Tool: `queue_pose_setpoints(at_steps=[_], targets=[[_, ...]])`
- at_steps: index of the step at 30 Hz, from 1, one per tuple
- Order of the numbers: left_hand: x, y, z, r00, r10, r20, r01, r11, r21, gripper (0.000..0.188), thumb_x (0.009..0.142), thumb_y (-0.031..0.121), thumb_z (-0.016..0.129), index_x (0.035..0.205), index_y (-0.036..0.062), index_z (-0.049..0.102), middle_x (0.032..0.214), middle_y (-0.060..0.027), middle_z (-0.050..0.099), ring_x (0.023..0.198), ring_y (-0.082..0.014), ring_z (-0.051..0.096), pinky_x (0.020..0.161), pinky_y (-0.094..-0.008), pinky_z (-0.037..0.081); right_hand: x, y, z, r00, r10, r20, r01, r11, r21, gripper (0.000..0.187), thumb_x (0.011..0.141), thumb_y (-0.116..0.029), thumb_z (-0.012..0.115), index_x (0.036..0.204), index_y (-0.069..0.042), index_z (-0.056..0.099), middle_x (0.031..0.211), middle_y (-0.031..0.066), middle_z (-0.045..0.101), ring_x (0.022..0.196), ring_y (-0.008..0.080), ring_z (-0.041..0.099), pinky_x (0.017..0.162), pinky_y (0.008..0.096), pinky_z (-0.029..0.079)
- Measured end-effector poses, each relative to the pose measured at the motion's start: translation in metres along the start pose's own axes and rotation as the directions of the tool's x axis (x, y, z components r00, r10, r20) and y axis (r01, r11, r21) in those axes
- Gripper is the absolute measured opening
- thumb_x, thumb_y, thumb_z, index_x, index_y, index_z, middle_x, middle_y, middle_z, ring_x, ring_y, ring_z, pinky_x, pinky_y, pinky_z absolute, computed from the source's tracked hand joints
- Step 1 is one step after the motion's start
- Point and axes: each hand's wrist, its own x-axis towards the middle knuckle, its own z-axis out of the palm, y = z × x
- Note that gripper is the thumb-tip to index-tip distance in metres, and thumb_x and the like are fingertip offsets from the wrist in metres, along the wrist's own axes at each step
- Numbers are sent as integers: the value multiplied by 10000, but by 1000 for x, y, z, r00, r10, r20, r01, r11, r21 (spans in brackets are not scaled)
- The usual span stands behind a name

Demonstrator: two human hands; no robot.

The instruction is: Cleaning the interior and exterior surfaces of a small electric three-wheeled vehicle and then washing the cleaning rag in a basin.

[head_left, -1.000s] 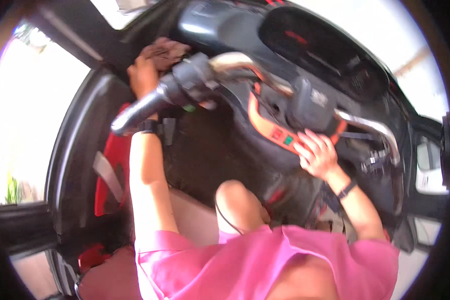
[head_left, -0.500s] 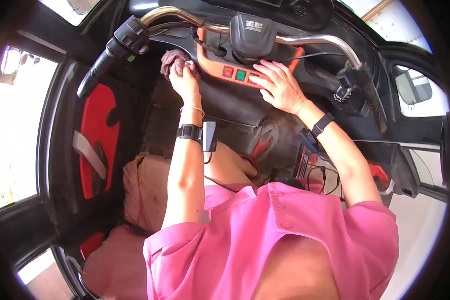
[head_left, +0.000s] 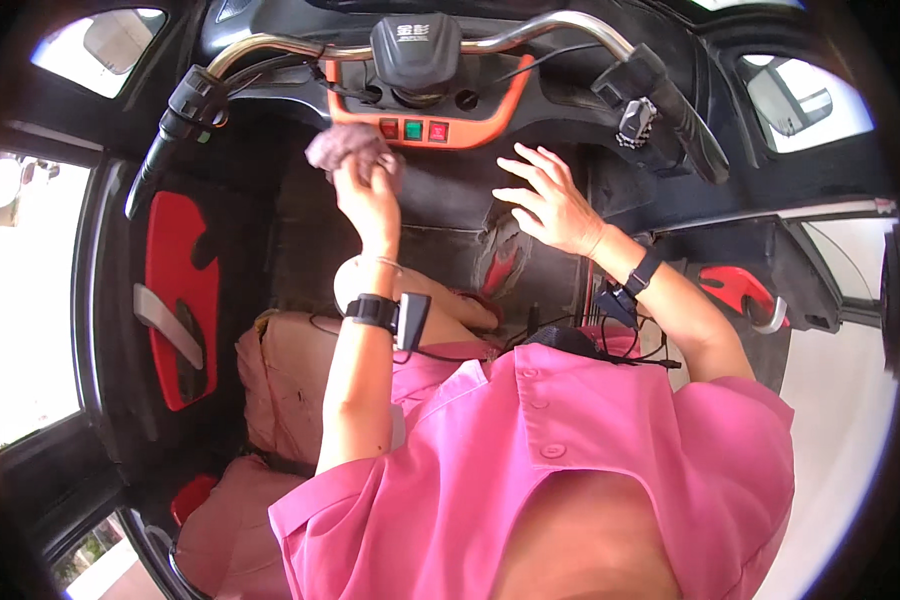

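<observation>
A crumpled mauve cloth [head_left: 344, 143] is bunched in my left hand [head_left: 368, 205], its fingers closed round it. The cloth is in front of the lower left part of an orange-trimmed dashboard panel [head_left: 470, 132]; whether it touches the panel I cannot tell. Red and green switches [head_left: 413, 130] sit in a row on that panel. My right hand [head_left: 553, 200] is open and holds nothing, its fingers spread in the air below the panel's right end. Above both hands runs a chrome handlebar [head_left: 510, 38] with a black housing [head_left: 415, 55] at its middle.
Black grips [head_left: 160, 155] end the handlebar on either side, with controls near them. To the left is a door with a red panel [head_left: 175, 250] and grey handle [head_left: 167, 325]. A pinkish seat [head_left: 285, 385] is beside my legs. Cables [head_left: 660, 345] lie near my right side.
My right hand has come off the panel and dropped below it, fingers spread. My left hand still grips the cloth, now nearer the switches. The whole view has shifted.
</observation>
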Motion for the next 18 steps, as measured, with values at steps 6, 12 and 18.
queue_pose_setpoints(at_steps=[6,12,18], targets=[[-112,36,59,607,-202,768,690,614,-384,258,877,40,517,1128,28,578,963,-93,644,884,-161,627,773,-302,531,-4,-18,20,916,398,-41,-348,843,409,583,838,-298,655,1324,-69,430,1364,214,394,1306,362,335,1075,452,267],[-122,78,60,326,-59,943,926,-180,-332,347,881,40,534,1227,54,512,1212,-88,549,1100,-230,549,928,-366,471,-57,-1,25,724,678,122,-474,362,803,795,807,-302,729,1419,-72,278,1361,217,391,1250,278,414,1055,385,318],[-74,38,17,437,346,830,396,755,-523,476,739,18,695,1195,21,558,1199,-90,530,1119,-227,545,922,-348,482,-5,-16,20,813,535,231,-502,443,743,627,838,-252,701,1357,-90,388,1253,137,542,1163,195,513,993,339,395]])
